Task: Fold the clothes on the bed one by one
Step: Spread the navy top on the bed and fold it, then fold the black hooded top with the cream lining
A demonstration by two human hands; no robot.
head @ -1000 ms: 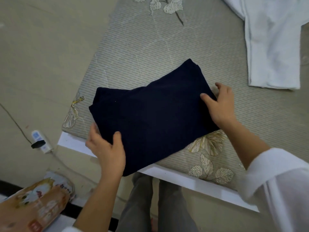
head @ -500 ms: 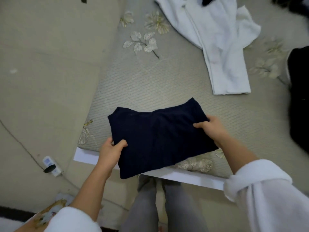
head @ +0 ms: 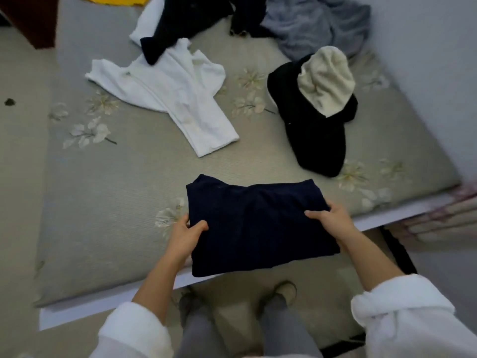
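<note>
A folded navy garment [head: 258, 226] is held over the near edge of the bed [head: 108, 197]. My left hand [head: 185, 236] grips its left edge, thumb on top. My right hand [head: 333, 220] grips its right edge, thumb on top and fingers underneath. Farther back on the bed lie a white shirt [head: 175, 99], a black garment [head: 317, 135] with a cream one [head: 325, 78] on it, a grey garment [head: 317, 24] and another dark one [head: 191, 19] at the far end.
A wall [head: 426, 73] runs along the bed's right side. Floor [head: 20, 151] lies to the left, with a dark wooden piece of furniture [head: 31, 19] at the top left. My feet [head: 281, 293] stand at the bed's white front board [head: 108, 303].
The view has tilted up, showing more of the bed and clothes. Both hands still hold the folded navy garment, which has shifted to the right along the bed's near edge.
</note>
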